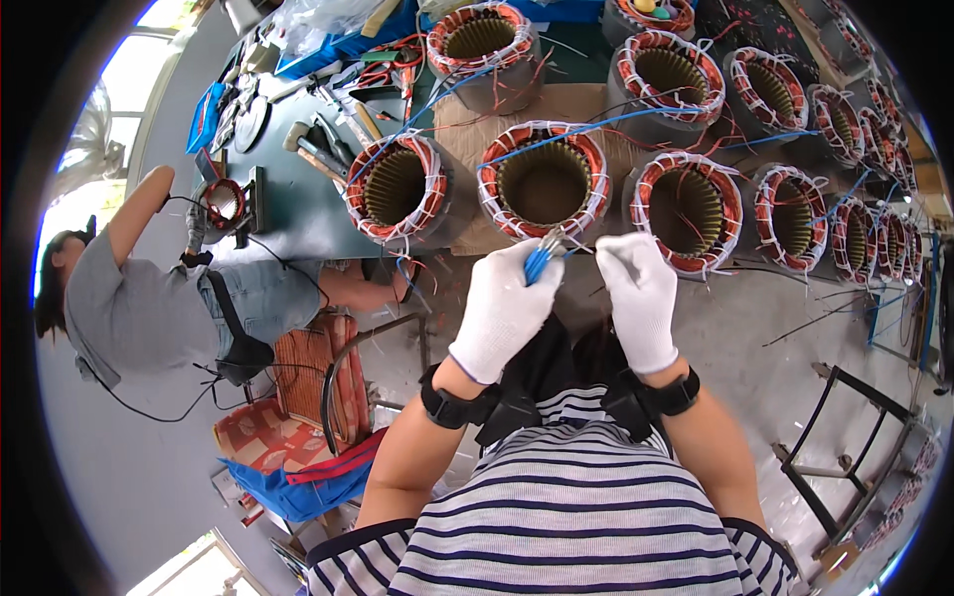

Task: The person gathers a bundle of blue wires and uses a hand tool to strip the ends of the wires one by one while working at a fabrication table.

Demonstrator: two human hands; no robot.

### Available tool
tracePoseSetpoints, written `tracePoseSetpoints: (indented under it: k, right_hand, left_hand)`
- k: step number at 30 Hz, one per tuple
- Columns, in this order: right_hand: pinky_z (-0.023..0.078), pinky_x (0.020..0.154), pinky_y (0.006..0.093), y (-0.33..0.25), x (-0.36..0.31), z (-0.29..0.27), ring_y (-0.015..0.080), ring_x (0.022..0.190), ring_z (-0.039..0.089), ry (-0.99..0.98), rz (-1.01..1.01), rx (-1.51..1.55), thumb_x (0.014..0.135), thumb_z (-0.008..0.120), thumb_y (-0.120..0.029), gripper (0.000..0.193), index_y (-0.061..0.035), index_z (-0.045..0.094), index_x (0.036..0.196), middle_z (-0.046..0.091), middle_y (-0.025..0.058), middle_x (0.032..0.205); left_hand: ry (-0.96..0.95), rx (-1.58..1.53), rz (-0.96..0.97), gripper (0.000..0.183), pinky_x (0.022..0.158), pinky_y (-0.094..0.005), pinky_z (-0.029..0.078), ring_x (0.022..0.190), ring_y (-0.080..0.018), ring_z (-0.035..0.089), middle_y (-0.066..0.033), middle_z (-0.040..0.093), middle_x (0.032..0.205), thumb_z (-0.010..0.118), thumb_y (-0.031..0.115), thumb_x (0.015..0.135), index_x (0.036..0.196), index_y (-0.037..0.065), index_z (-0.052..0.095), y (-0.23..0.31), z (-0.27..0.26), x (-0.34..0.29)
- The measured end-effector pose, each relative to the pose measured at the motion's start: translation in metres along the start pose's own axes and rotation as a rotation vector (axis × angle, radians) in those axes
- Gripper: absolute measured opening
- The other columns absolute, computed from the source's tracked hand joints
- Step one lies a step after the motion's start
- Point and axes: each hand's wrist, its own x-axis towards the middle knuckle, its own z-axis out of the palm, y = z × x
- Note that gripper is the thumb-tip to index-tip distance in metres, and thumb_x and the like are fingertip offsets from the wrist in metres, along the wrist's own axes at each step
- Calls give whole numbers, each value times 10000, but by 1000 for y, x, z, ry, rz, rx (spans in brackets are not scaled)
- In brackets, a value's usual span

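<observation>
Left hand (502, 303) pinches the blue lead (538, 260); right hand (639, 288) fingers closed on thin wires beside it, at 6 o'clock of the stator (544, 183). Risk: overpulling could snap wire or nick insulation.

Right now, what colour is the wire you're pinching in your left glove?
Blue. The wire sits pinched in the left hand, clearest in the head view.

Light: you get bright daylight from the window (149, 60) at upper left, blown out | Shadows: soft | Focus: centre sharp | Edges: strong fisheye bending, black corner vignette.
</observation>
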Motion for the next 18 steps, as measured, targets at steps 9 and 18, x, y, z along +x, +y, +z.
tracePoseSetpoints:
  k: [9,18]
  right_hand:
    - [465,713,328,6,0,-6,249,824,580,-75,-342,-437,750,656,-7,316,-51,616,1060,563,90,895]
    - [372,503,324,3,5,1,187,505,461,-369,328,96,883,529,-148,181,-49,565,736,499,76,570]
  left_hand:
    - [-98,134,60,184,595,-346,452,575,-296,577,-208,548,644,562,129,820,903,-21,631,-7,6,8]
    - [-107,309,308,199,640,-374,480,722,-369,619,-219,600,750,581,95,781,949,11,644,-12,-2,15]
